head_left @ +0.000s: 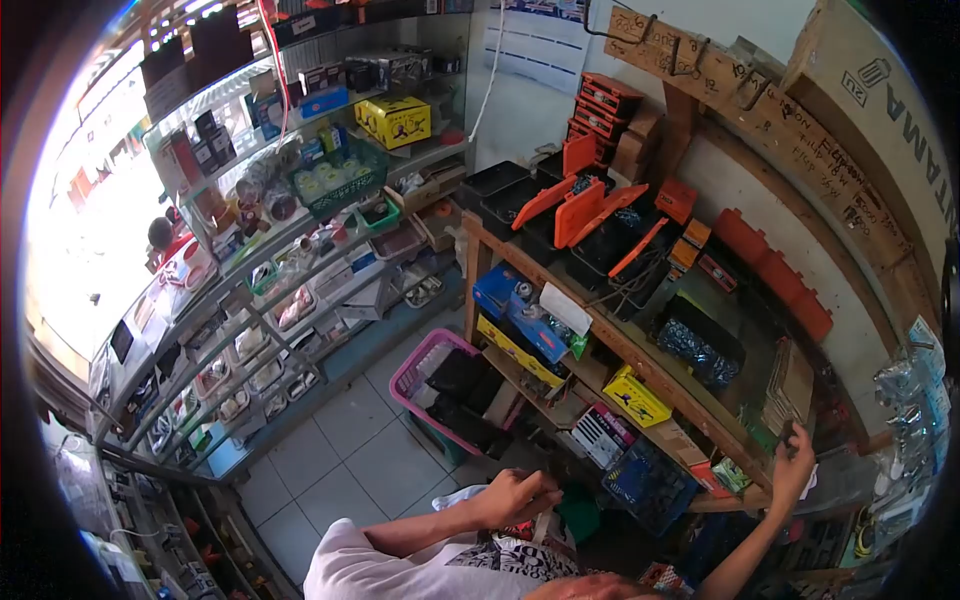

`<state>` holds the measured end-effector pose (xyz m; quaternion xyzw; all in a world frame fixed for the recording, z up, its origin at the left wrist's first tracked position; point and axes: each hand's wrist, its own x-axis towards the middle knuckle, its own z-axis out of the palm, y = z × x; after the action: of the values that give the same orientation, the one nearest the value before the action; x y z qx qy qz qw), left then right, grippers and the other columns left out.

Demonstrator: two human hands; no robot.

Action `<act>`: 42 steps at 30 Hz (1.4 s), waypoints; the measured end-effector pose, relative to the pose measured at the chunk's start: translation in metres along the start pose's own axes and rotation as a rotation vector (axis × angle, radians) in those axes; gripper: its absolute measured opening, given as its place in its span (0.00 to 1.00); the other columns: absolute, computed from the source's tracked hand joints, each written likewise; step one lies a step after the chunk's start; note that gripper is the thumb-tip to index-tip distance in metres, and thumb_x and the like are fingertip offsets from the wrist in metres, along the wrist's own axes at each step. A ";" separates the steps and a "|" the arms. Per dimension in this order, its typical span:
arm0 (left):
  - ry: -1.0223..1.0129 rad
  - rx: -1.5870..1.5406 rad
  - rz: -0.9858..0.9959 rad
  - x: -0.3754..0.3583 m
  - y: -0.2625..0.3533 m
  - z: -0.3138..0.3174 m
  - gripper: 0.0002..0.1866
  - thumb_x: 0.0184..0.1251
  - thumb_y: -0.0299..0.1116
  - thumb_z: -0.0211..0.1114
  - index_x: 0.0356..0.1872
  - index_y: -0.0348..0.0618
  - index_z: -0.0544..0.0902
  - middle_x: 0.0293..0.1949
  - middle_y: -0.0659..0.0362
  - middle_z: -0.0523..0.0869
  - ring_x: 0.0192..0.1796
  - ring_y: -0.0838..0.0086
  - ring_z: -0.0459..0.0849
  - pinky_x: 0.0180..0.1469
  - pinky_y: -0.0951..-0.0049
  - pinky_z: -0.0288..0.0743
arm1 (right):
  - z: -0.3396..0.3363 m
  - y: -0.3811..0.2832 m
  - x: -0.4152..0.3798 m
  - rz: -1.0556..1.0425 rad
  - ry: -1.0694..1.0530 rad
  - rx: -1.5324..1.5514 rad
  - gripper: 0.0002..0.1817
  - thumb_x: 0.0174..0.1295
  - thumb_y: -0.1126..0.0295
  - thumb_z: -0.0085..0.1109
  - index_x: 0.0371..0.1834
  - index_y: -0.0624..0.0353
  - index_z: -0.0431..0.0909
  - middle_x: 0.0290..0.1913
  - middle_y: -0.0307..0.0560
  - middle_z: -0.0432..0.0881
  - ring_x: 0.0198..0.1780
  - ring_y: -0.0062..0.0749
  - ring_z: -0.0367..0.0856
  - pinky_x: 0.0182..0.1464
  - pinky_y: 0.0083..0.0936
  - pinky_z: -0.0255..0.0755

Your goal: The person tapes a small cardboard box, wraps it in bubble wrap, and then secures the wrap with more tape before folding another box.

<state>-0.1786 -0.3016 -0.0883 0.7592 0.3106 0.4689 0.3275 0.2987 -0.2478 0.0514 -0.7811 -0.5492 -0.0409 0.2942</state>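
Observation:
My left hand [525, 498] is closed in front of my white shirt [400, 568], with the fingers curled in. What it holds, if anything, is hidden by the fingers. Out to the right, my right hand [793, 465] is raised at the end of the wooden shelf, its fingers loosely bent and apart. Flat brown cardboard pieces [790, 388] lean just beyond its fingertips. A black tray of small metal parts [700, 343] lies on the shelf farther in.
Black bins with orange lids [582, 212] line the wooden shelf [610, 348]. A yellow box [637, 396] sits below its edge. A pink basket [402, 385] holding dark bags stands on the tiled floor [370, 470]. Along the left runs a glass display counter [300, 345] with metal rails.

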 end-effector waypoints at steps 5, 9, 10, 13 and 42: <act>0.036 -0.027 -0.003 -0.007 0.013 0.005 0.10 0.70 0.33 0.69 0.39 0.43 0.76 0.27 0.52 0.85 0.26 0.55 0.85 0.26 0.60 0.76 | -0.024 0.021 -0.010 -0.070 -0.172 0.425 0.24 0.57 0.83 0.63 0.59 0.62 0.76 0.41 0.44 0.82 0.44 0.27 0.80 0.49 0.28 0.73; 0.052 -0.050 -0.041 -0.020 0.024 0.013 0.09 0.71 0.33 0.67 0.40 0.42 0.75 0.28 0.52 0.85 0.28 0.55 0.86 0.28 0.60 0.77 | -0.029 -0.029 -0.032 -0.115 -0.325 0.586 0.20 0.57 0.84 0.61 0.55 0.64 0.75 0.37 0.39 0.82 0.38 0.22 0.81 0.45 0.22 0.73; 0.032 -0.072 -0.091 -0.024 0.031 0.014 0.09 0.71 0.32 0.66 0.40 0.41 0.75 0.28 0.52 0.85 0.28 0.55 0.86 0.29 0.60 0.78 | -0.028 -0.036 -0.036 -0.116 -0.357 0.585 0.19 0.57 0.84 0.61 0.53 0.64 0.75 0.36 0.38 0.83 0.37 0.22 0.81 0.44 0.21 0.73; 0.033 -0.183 -0.173 -0.032 0.051 0.020 0.07 0.74 0.31 0.63 0.41 0.41 0.75 0.28 0.52 0.86 0.29 0.55 0.87 0.30 0.62 0.78 | -0.007 -0.047 -0.054 -0.127 -0.529 0.642 0.18 0.56 0.85 0.60 0.52 0.64 0.75 0.37 0.40 0.84 0.37 0.23 0.82 0.43 0.22 0.73; -0.308 -0.388 -0.549 -0.112 0.125 0.042 0.24 0.80 0.45 0.44 0.45 0.33 0.81 0.45 0.45 0.89 0.48 0.55 0.90 0.51 0.64 0.81 | 0.013 -0.049 -0.242 -0.628 -1.730 0.562 0.26 0.47 0.56 0.75 0.50 0.53 0.84 0.31 0.45 0.87 0.34 0.38 0.87 0.40 0.31 0.77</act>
<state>-0.1604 -0.4712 -0.0614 0.6331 0.3552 0.2938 0.6218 0.1567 -0.4317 -0.0329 -0.2592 -0.7499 0.6056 -0.0604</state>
